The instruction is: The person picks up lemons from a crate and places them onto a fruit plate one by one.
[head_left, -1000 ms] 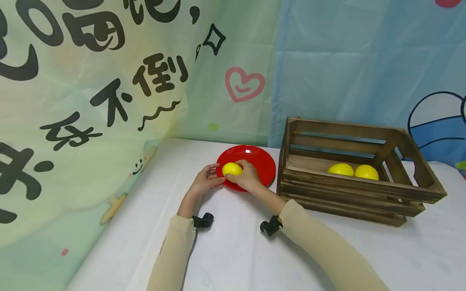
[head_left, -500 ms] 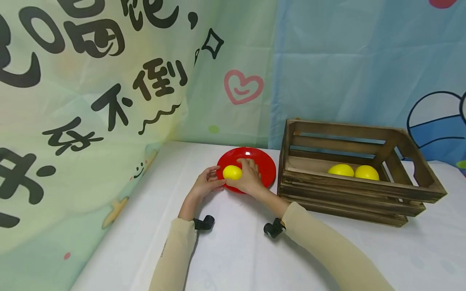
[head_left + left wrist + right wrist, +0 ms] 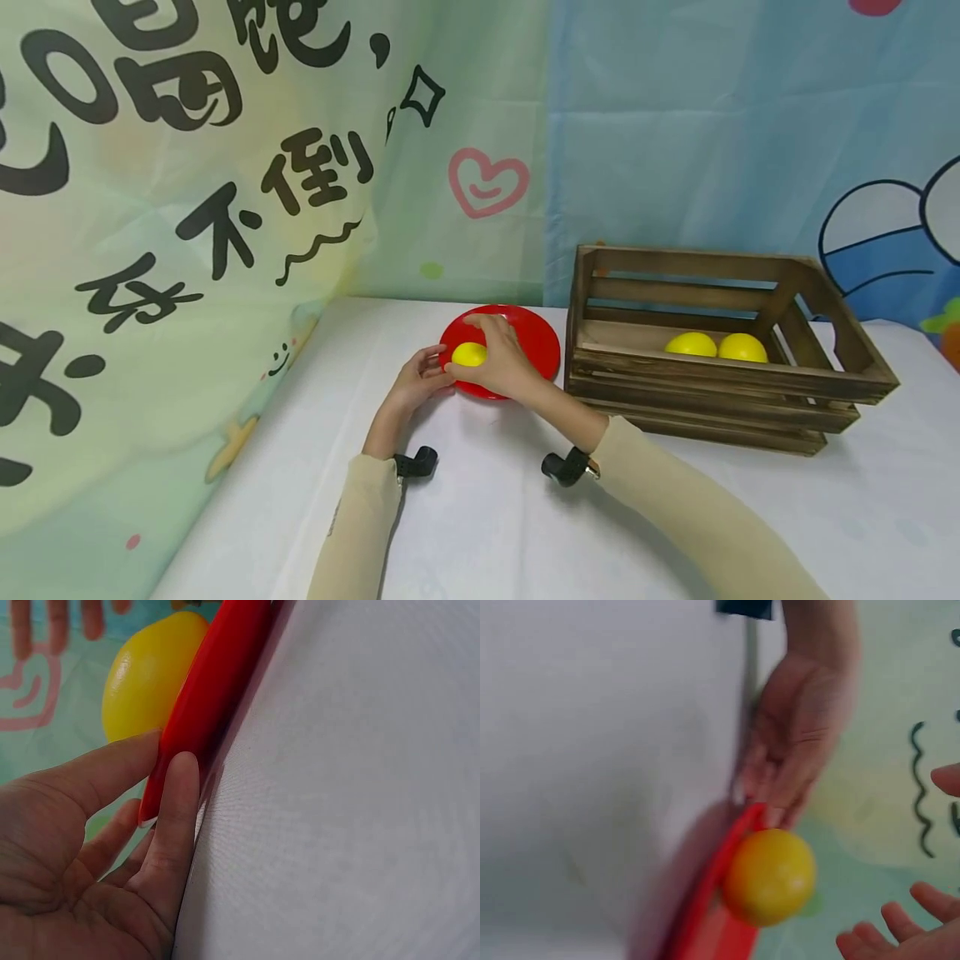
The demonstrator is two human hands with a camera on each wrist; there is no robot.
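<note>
A yellow lemon-like fruit [image 3: 468, 354] lies on the left part of a red plate [image 3: 532, 343] on the white table. My right hand [image 3: 501, 363] hovers just above and beside the fruit with its fingers spread; in the right wrist view the fingertips [image 3: 900, 930] stand apart from the fruit [image 3: 769, 876]. My left hand [image 3: 417, 385] rests on the table with straight fingers against the plate's left rim [image 3: 202, 697]. The left wrist view shows the fruit [image 3: 146, 671] behind that rim.
A dark wooden slatted crate [image 3: 720, 387] stands right of the plate, with two more yellow fruits [image 3: 716, 345] inside at the back. Printed cloth backdrops rise close behind and to the left. The white table [image 3: 487, 517] reaches toward me.
My right hand has let go of the yellow fruit and lifted its fingers off it; the fruit now lies on the plate. The left hand stays at the rim.
</note>
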